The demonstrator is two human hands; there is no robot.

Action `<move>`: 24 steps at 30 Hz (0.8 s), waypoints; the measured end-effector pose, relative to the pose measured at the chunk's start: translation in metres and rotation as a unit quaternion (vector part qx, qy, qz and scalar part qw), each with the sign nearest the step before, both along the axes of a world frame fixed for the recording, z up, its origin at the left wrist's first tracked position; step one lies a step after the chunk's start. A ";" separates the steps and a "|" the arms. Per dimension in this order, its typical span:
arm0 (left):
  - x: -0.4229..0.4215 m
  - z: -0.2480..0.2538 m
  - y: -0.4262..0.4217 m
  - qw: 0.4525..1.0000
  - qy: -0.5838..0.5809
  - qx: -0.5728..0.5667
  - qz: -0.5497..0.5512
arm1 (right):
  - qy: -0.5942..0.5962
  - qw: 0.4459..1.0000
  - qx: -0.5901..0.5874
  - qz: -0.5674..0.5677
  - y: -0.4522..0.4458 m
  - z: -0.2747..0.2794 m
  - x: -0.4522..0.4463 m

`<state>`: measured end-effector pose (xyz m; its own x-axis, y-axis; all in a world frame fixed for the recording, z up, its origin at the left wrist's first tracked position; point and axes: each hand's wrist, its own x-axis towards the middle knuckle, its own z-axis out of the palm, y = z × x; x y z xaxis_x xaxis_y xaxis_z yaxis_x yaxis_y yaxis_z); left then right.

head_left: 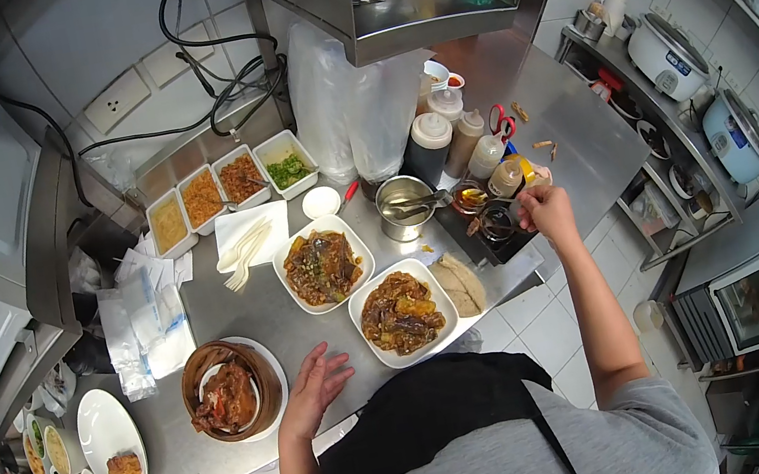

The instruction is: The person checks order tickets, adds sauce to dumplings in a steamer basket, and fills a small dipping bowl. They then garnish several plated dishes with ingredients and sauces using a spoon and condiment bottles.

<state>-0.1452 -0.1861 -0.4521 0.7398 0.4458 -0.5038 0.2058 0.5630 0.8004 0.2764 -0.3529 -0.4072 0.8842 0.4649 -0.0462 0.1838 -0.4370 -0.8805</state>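
Two white square bowls of saucy brown food stand on the steel counter: an upper bowl (324,267) and a lower bowl (403,312). My left hand (318,388) hovers palm-in, fingers apart and empty, between the lower bowl and a wooden steamer (236,389) of meat on a white plate. At the right, my right hand (545,208) is closed over the edge of a black tray (515,244) of condiment jars, beside a dark glass jar (496,220). What its fingers pinch, if anything, is too small to make out.
A metal pot (407,207) with utensils stands by the sauce bottles (430,134). Four topping containers (202,199) line the back. White plastic cutlery (248,250) lies on paper. A raised steel shelf (331,20) overhangs the back; a white oval plate (109,427) sits left.
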 end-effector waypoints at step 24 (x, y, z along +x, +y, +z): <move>-0.019 0.003 -0.003 0.999 0.013 0.041 -0.017 | 0.009 0.981 -0.002 0.196 -0.015 0.055 -0.142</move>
<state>-0.1642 -0.1892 -0.4491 0.7426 0.4604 -0.4863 0.2456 0.4884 0.8374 0.1348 -0.3678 -0.3526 0.6364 0.7689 -0.0626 0.3234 -0.3396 -0.8832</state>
